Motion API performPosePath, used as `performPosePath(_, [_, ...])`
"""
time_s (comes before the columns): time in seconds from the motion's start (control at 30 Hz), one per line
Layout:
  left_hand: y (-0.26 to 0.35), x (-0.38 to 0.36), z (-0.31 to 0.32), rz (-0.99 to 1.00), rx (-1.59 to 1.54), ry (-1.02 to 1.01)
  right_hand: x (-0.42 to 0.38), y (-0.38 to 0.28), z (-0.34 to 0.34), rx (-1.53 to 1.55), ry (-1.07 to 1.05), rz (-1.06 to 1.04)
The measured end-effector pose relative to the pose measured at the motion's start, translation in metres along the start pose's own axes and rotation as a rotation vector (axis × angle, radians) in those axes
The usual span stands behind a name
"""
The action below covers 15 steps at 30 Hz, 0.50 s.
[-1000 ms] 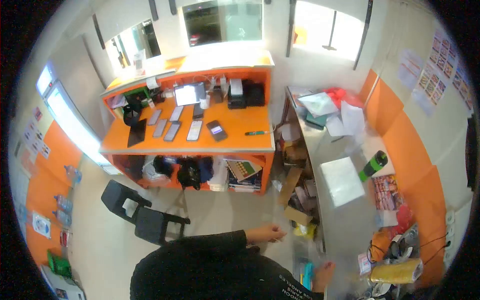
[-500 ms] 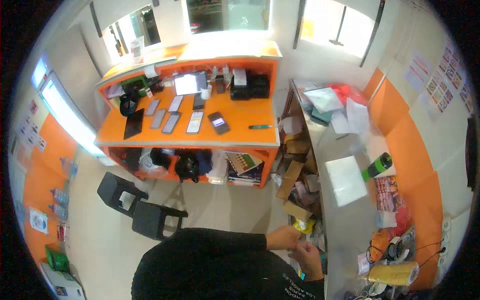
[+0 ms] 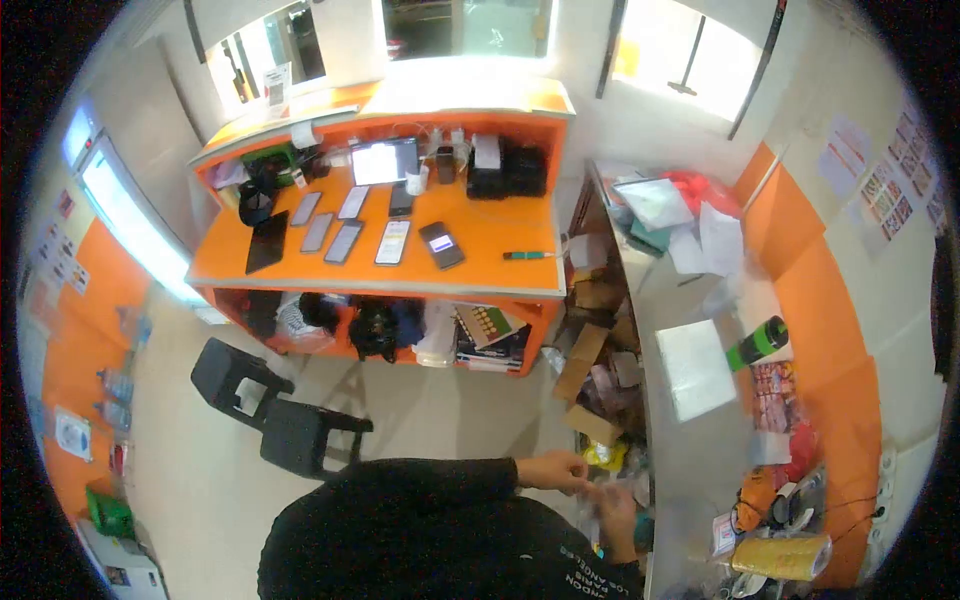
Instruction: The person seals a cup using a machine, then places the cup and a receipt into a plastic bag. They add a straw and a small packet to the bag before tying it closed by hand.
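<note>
At the lower middle, beside the left edge of the grey side table (image 3: 690, 450), my left hand (image 3: 554, 471) has its fingers curled together. Just right of it and slightly lower is my right hand (image 3: 614, 512), also closed, its fingertips close to the left ones. Something clear and thin, perhaps plastic, shows faintly below the fingertips; I cannot make out what it is. A yellow packet (image 3: 606, 455) lies just beyond the hands, among cardboard boxes (image 3: 583, 368).
An orange desk (image 3: 480, 270) with phones, a tablet and a lit screen (image 3: 384, 162) stands ahead. Two dark stools (image 3: 300, 436) are at left. On the grey table are a white box (image 3: 695, 370), a green-black bottle (image 3: 757, 343) and a yellow roll (image 3: 782, 556).
Both hands have shifted slightly left, and the left one has turned a little. A clear, thin thing now shows faintly below them. The camera view has shifted slightly.
</note>
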<state>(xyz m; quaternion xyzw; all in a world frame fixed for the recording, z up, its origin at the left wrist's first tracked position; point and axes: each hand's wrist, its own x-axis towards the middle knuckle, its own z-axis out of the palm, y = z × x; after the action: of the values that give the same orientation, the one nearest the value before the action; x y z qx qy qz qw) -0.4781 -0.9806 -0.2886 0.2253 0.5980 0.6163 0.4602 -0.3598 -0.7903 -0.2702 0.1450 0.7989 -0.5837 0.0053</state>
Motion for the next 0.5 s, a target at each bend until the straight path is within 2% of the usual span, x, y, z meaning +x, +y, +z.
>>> performPosePath(0.07, [-0.002,-0.001,0.011,-0.018,-0.015,0.031,0.001,0.017,0.012,0.042,-0.019,-0.023])
performPosePath(0.17, [0.006,0.0,0.009,0.02,0.067,0.098,0.006,-0.035,0.026,0.161,0.048,0.031])
performPosePath(0.27, [0.014,-0.008,0.0,0.028,0.204,0.129,0.015,-0.012,0.026,-0.322,0.15,-0.249])
performPosePath(0.37, [0.004,-0.01,-0.009,0.021,0.209,0.141,0.023,-0.002,0.032,-0.282,0.08,-0.12])
performPosePath(0.47, [-0.011,-0.013,-0.015,0.002,0.216,0.19,0.018,-0.049,0.041,-0.192,-0.049,-0.028])
performPosePath(0.5, [-0.012,-0.015,-0.018,-0.006,0.232,0.214,0.02,-0.044,0.043,-0.124,-0.071,-0.029])
